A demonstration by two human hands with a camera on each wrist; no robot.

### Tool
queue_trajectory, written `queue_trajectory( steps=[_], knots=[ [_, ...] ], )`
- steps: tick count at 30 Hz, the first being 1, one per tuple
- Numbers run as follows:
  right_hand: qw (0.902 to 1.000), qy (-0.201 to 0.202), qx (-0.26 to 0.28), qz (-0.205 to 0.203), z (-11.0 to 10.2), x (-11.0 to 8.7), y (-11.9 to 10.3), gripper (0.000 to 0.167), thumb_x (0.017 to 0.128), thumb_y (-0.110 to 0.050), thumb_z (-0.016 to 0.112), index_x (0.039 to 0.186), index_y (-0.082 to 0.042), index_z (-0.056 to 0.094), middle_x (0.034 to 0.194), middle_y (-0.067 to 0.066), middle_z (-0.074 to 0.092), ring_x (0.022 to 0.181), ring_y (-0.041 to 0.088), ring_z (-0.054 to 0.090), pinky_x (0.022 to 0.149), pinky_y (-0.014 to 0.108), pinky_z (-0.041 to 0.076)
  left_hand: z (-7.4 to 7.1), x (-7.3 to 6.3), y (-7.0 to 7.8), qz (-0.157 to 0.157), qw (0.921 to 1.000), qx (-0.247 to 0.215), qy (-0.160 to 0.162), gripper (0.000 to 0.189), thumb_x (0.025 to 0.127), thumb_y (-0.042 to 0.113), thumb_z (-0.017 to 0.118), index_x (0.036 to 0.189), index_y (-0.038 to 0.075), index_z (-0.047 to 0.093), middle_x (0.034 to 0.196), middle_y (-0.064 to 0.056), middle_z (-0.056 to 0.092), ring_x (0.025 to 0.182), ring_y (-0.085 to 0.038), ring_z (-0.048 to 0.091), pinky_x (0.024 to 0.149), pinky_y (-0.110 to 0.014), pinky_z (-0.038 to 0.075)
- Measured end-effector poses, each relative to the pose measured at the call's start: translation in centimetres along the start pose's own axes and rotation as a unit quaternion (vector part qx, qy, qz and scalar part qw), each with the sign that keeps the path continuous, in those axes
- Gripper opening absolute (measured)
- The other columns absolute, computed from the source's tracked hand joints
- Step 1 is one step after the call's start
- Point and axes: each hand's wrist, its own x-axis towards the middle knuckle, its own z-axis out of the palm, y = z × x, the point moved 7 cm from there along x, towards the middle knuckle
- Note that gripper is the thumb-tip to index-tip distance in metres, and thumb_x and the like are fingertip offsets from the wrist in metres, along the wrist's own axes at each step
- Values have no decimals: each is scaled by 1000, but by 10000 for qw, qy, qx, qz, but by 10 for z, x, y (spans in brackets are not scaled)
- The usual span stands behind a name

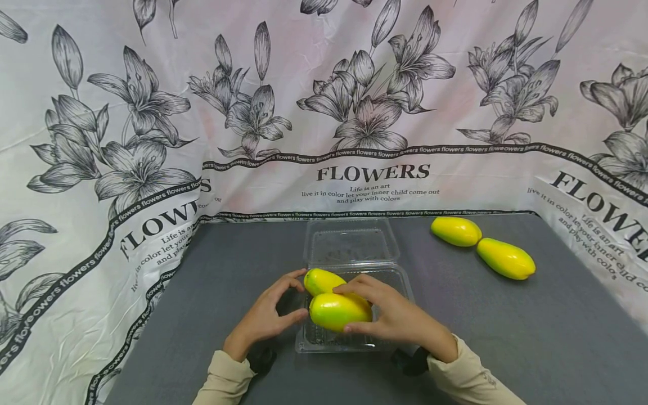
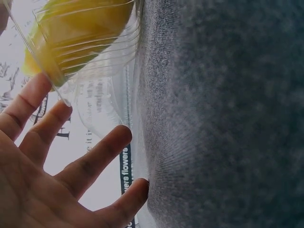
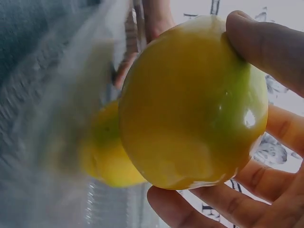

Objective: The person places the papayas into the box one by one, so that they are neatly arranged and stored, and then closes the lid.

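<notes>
My right hand [image 1: 397,312] grips a yellow-green mango [image 1: 336,312], thumb on its near side and fingers over the far side. In the right wrist view this mango [image 3: 190,104] fills the hand, raised over the container. A second mango [image 1: 321,279] lies behind it inside the clear plastic clamshell container [image 1: 354,350], partly hidden by the held one. At the container's left side is my left hand [image 1: 265,315], fingers spread. In the left wrist view, fingertips of the left hand [image 2: 52,175] are right at the container's clear rim [image 2: 35,54].
The container's hinged lid [image 1: 351,242] lies folded back toward the rear. Two more mangoes [image 1: 455,232] lie end to end at the back right of the grey table [image 1: 212,264]. A flower-printed cloth [image 1: 369,185] hangs around the back and sides.
</notes>
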Motion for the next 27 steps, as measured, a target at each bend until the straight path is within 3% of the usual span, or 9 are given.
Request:
queue_trajectory(
  steps=[7,14,27],
  knots=[
    [9999,-89,27,110,14,2,-2,64,86,-40,81,142,-20,56,125,-5,59,100,7,58,83,27,53,-2,0,0,40,9999,138,42,31,96,36,71,118,17,58,159,5,44,150,-30,40,119,-64,32],
    [9998,41,-168,-81,26,2,-1,61,87,-40,81,139,-21,57,125,-2,60,104,10,59,87,32,54,-1,0,1,130,9998,133,74,30,97,34,70,118,17,58,159,5,45,149,-29,41,118,-63,34],
    [9996,19,-126,251,35,2,6,62,86,-41,82,139,-21,59,117,-1,55,95,8,51,77,25,49,-1,0,-1,137,9997,165,77,28,97,33,70,117,18,58,158,5,45,149,-28,42,118,-63,34]
  ],
)
